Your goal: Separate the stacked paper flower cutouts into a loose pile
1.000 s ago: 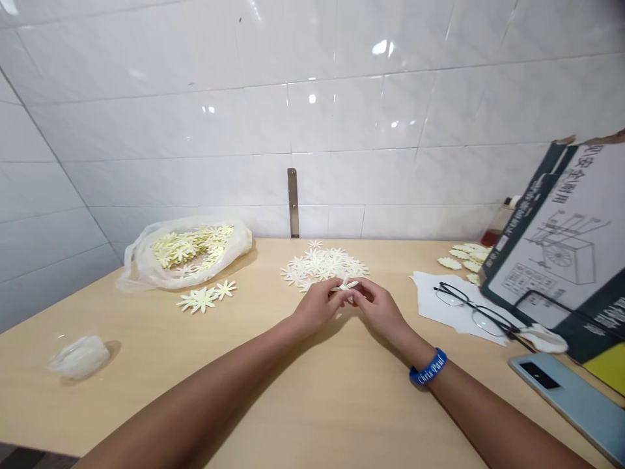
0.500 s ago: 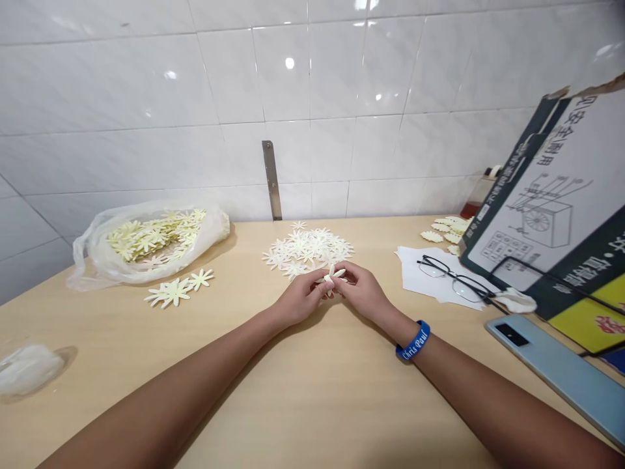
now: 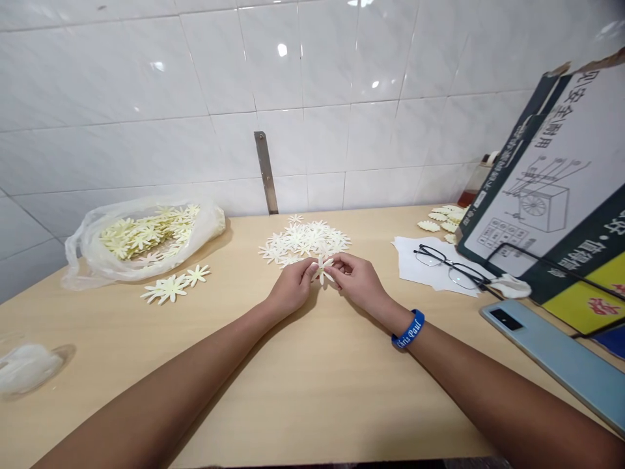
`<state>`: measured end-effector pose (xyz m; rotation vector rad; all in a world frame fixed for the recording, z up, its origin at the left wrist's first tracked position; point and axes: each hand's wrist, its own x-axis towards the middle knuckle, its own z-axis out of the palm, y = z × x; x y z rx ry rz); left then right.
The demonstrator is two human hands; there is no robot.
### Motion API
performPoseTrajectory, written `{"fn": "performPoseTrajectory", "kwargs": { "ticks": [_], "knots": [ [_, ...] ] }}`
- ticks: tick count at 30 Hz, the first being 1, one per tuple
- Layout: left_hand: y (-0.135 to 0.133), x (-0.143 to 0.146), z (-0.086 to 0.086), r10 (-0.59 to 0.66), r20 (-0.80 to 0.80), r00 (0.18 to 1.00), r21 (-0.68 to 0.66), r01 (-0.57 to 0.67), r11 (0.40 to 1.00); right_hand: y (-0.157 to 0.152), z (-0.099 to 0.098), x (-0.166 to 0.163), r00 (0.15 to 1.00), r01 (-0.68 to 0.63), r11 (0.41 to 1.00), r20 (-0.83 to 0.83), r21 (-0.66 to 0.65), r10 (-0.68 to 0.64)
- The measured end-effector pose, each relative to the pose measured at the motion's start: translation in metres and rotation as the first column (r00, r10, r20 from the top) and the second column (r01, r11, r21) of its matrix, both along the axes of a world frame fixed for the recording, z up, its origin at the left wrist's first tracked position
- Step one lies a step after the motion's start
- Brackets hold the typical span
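Observation:
A pale flower-shaped cutout (image 3: pixel 323 270) with long narrow petals is pinched between both hands above the table. My left hand (image 3: pixel 293 285) grips its left petals with thumb and fingers. On the other side, my right hand (image 3: pixel 360 281), with a blue wristband (image 3: pixel 409 330) on the wrist, pinches the right petals. Just behind the hands lies a pile of white flower cutouts (image 3: pixel 307 240). Several more yellowish flower cutouts (image 3: pixel 172 286) rest on the table to the left. An open plastic bag (image 3: pixel 215 221) at the back left holds many of the same kind.
White paper (image 3: pixel 407 264) with black eyeglasses (image 3: pixel 446 266) lies at right. Beyond are scalloped cream pieces (image 3: pixel 430 226), a bottle (image 3: pixel 471 192) and a large printed box (image 3: pixel 551 176). A light-blue phone (image 3: pixel 556 365) lies front right. Crumpled plastic (image 3: pixel 29 368) sits at the left edge. A metal strip (image 3: pixel 266 172) leans against the tiles.
The flower cutout between my hands has turned to show its full face, its petals spread. My fingers have shifted outward to its sides. The whole view has moved slightly.

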<state>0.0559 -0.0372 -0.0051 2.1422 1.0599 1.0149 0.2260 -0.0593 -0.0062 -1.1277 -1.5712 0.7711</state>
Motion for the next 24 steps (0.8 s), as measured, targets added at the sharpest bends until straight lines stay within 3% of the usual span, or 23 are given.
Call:
{"fn": "performPoseTrajectory", "kwargs": {
  "ticks": [3, 8, 16, 20, 24],
  "knots": [
    [0.005, -0.002, -0.002, 0.041, 0.125, 0.991, -0.068, -0.033, 0.997, 0.0, 0.001, 0.001, 0.997, 0.049, 0.996, 0.06, 0.074, -0.054],
    [0.012, -0.006, 0.001, 0.17, 0.309, 0.936, -0.158, -0.125, 0.979, 0.004, -0.001, 0.004, 0.989, 0.123, 0.989, 0.073, 0.078, -0.129],
    [0.003, -0.001, 0.005, 0.145, 0.286, 0.947, -0.075, -0.128, 0.989, 0.003, 0.001, 0.003, 0.994, 0.088, 0.989, 0.057, 0.115, -0.095],
    [0.0, 0.001, 0.006, 0.156, 0.336, 0.929, -0.107, -0.127, 0.986, 0.003, -0.001, 0.002, 0.999, -0.037, 0.998, 0.001, 0.05, 0.037],
    [-0.003, 0.003, 0.004, 0.102, 0.285, 0.953, -0.078, -0.082, 0.994, 0.004, -0.003, 0.003, 1.0, -0.005, 1.0, -0.019, 0.017, 0.006]
  ]
}}
